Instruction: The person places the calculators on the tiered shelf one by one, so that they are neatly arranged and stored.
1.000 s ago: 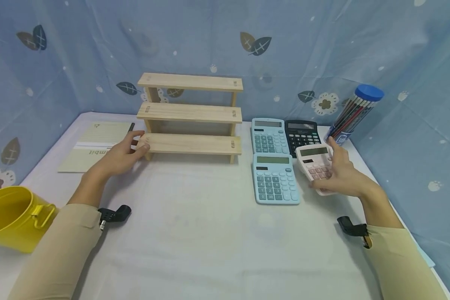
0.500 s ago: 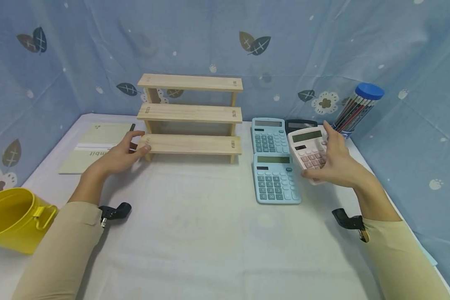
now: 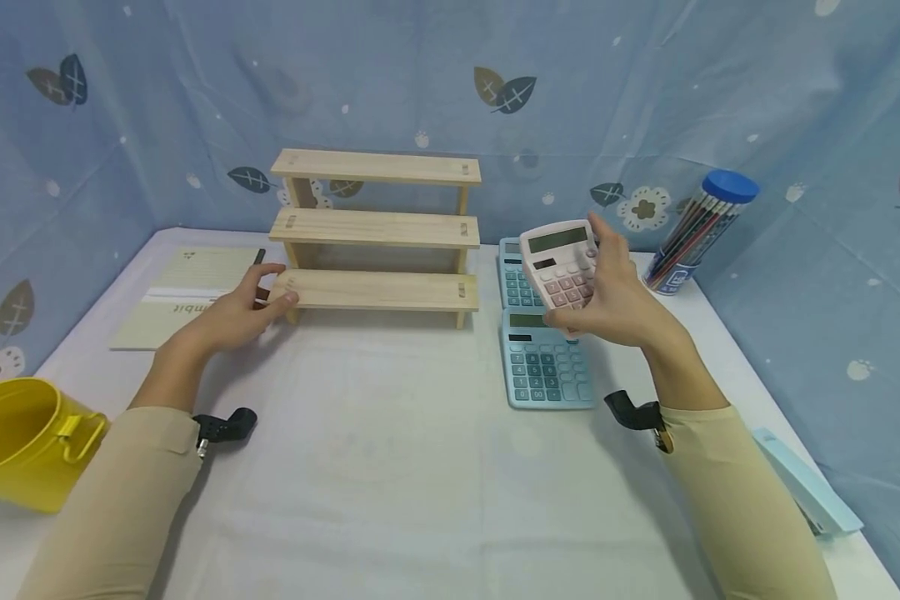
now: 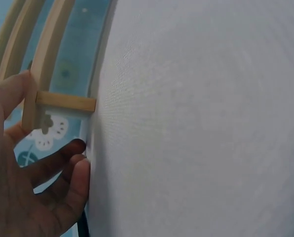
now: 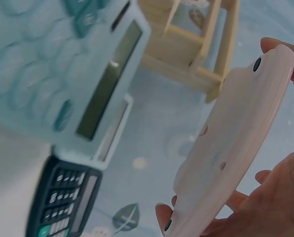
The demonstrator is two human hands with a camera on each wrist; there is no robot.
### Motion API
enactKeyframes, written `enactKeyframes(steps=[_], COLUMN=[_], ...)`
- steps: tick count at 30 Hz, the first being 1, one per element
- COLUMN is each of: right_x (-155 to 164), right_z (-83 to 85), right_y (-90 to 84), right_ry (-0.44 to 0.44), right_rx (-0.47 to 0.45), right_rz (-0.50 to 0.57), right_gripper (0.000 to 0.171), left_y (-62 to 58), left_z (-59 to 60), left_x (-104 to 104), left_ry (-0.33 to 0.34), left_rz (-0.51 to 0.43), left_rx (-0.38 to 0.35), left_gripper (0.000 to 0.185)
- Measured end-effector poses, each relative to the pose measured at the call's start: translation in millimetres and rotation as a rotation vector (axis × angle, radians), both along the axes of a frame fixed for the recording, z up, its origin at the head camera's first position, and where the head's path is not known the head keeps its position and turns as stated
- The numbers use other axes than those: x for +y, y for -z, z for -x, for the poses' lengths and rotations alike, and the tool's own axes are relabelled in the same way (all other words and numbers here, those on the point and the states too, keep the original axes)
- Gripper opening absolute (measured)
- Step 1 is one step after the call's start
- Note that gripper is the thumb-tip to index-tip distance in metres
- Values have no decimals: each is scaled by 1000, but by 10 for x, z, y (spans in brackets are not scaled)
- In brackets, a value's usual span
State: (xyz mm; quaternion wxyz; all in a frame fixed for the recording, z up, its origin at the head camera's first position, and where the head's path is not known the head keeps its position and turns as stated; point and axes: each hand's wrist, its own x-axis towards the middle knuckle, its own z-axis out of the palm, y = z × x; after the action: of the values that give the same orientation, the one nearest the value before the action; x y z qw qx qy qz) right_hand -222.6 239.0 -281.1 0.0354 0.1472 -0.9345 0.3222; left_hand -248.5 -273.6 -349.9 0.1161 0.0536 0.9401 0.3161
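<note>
Above white cloth (image 3: 375,475), right hand (image 3: 617,300) grips pink calculator (image 3: 559,268) edgewise; left hand (image 3: 231,318) pinches shelf (image 3: 378,290).

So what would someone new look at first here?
Probably the pink calculator, held up off the table by the right hand. Next, perhaps, the bright yellow bucket at the left edge of the head view, then the wooden shelf at the back, its lowest step gripped at the left end by the left hand.

White desk (image 3: 360,467), shelf (image 3: 375,225) at back, notebook (image 3: 180,296) left of it, bucket (image 3: 26,471) far left, two blue calculators (image 3: 547,371), black calculator (image 5: 63,197), pencil tub (image 3: 677,273), pale-blue object (image 3: 810,487) right edge.
</note>
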Motion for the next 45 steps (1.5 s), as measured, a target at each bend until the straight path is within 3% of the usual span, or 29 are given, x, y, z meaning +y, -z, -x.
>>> enactKeyframes(steps=[10,28,33,39,45], right_x=[-202,-772,-910,-1137,-1365], right_z=[150,472,544,654,757], right_y=[-99,-282,-344,-501,-606], right_ry=[-41,-105,-126,-108,-88], right_rx=[16,123,163,163,151], right_rz=[-22,-16,-58,-108,-109], right_gripper=[134,134,133,131,125], left_y=[26,49,79,6,24], left_z=[3,21,5,-5,-1], left_x=[24,-7,25,19,-6], left_ry=[23,-2,-4,-18,-24], left_rz=[9,29,16,42,35], left_rx=[-10,0,-7,-4,-3], left_gripper=[84,87,87,88,88])
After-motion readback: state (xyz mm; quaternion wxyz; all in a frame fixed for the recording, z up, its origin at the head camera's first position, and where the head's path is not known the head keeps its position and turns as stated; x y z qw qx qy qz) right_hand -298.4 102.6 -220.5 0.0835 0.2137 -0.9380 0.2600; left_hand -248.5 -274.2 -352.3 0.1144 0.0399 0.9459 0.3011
